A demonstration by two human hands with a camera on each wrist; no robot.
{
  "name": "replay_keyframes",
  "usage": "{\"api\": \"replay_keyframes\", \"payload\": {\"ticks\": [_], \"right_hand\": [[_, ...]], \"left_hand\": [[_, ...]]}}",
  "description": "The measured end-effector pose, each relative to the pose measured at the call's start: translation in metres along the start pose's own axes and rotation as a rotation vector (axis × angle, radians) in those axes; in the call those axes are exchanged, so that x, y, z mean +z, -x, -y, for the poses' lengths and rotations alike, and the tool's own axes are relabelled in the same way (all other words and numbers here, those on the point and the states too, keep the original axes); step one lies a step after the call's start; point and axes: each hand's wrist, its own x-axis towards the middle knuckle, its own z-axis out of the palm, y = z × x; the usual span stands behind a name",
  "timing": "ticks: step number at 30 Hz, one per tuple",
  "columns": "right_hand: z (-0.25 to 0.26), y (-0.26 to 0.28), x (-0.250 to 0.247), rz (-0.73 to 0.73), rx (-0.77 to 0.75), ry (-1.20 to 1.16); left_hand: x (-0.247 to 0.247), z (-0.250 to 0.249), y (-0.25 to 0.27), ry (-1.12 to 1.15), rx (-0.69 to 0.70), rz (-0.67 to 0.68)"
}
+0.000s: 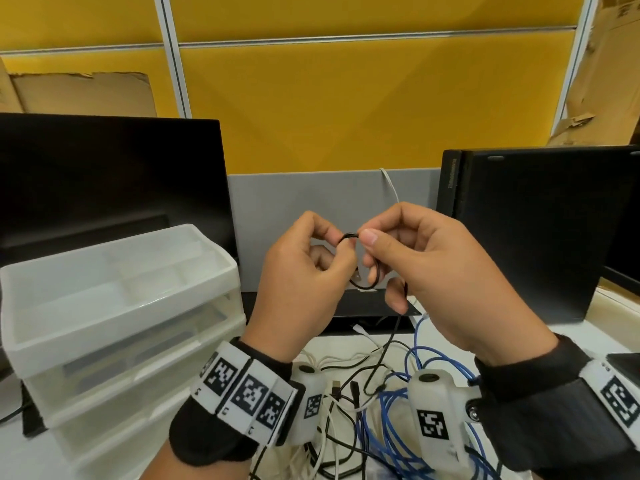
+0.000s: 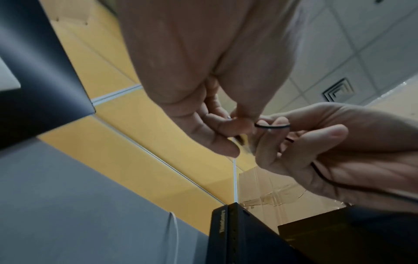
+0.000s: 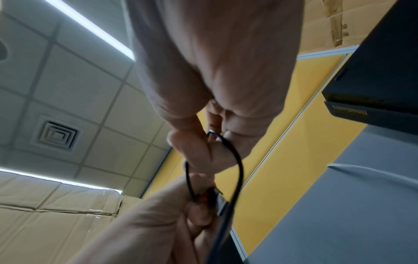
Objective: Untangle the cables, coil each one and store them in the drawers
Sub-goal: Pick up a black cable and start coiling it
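Fingers (image 1: 369,237) of both hands are curled and pinch one thin black cable (image 1: 360,287), raised above the desk (image 1: 588,327) in front of the grey partition panel (image 1: 311,202). On the left hand (image 1: 301,271), thumb and forefinger grip the top of a small loop; on the right hand (image 1: 433,268), thumb and forefinger pinch the same spot from the other side, while its lower fingers guide the tail that hangs down. That tail drops into a tangle of black, white and blue cables (image 1: 391,403) lying on the desk, just in front of the panel and below the wrists.

Coiling appears to have only begun (one small loop is formed). To do it well, the left hand should probably hold the loop steady while the right feeds slack in even turns, drawing gently so the tail does not snag in the pile.

Both palms face inward, knuckles outward, wrists lifted and close together. A translucent drawer unit (image 1: 114,306) stands on the desk to the left of the panel; its drawers look closed.
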Motion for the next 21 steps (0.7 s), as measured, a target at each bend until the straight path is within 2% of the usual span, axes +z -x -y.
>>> {"api": "replay_keyframes", "payload": {"ticks": [4, 6, 8, 9, 14, 21], "right_hand": [[-0.002, 0.000, 0.003, 0.031, 0.046, -0.029], [-0.005, -0.002, -0.001, -0.004, 0.034, 0.016], [-0.006, -0.003, -0.006, -0.039, 0.000, 0.082], [-0.005, -0.003, -0.007, -0.043, -0.023, 0.107], [-0.002, -0.002, -0.001, 0.003, -0.128, 0.102], [-0.003, -0.002, 0.002, -0.047, -0.175, 0.053]], "left_hand": [[0.002, 0.000, 0.001, -0.132, -0.054, 0.045], [-0.006, -0.001, -0.003, -0.008, -0.153, 0.196], [-0.015, -0.004, -0.006, 0.213, -0.269, 0.377], [-0.019, -0.006, -0.007, 0.306, -0.321, 0.424], [-0.024, -0.019, -0.009, 0.613, -0.552, 0.447], [-0.021, -0.026, -0.009, 0.898, -0.631, 0.533]]}}
